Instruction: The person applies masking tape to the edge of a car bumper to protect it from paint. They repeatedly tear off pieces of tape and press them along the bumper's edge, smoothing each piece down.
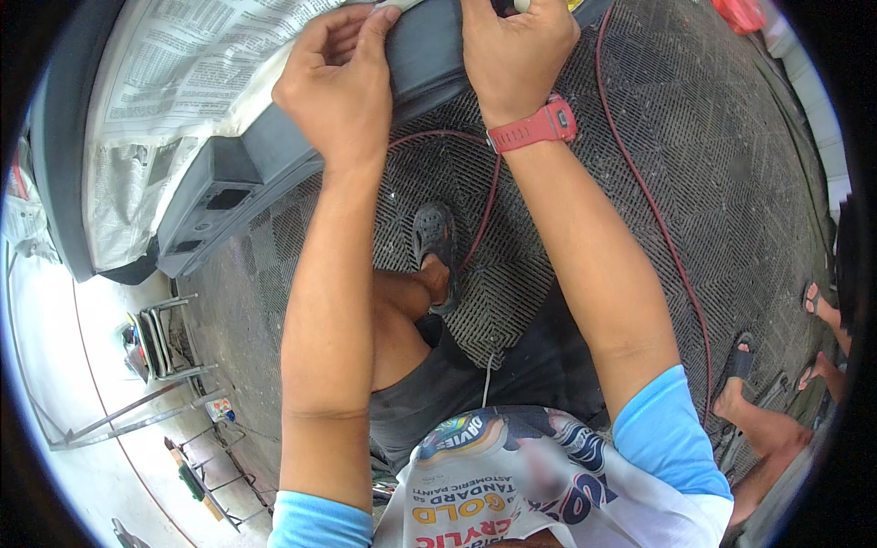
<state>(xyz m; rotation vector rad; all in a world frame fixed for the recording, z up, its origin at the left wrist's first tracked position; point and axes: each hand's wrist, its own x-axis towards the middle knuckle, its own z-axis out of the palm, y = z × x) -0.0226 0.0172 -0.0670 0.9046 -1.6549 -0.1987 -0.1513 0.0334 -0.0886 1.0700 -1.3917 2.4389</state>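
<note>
A grey car panel (429, 50), perhaps a bumper, crosses the top with sheets of newspaper (201, 64) covering the surface beside it. Pale masking tape (265, 87) runs along the paper's edge. My left hand (343, 91) is closed at this edge, thumb and fingers pinching a whitish strip of tape at the top rim. Over the panel's right side my right hand (519, 50) is curled, with a red watch (539, 126) on the wrist. A small pale piece shows by its fingers, but the picture's edge cuts off what they hold.
A red hose (630, 178) snakes across the dark ribbed floor mat (731, 210). My foot in a black clog (436, 242) rests below the panel. Other people's legs (763, 429) are at the right. Metal-framed racks (164, 342) stand at the left.
</note>
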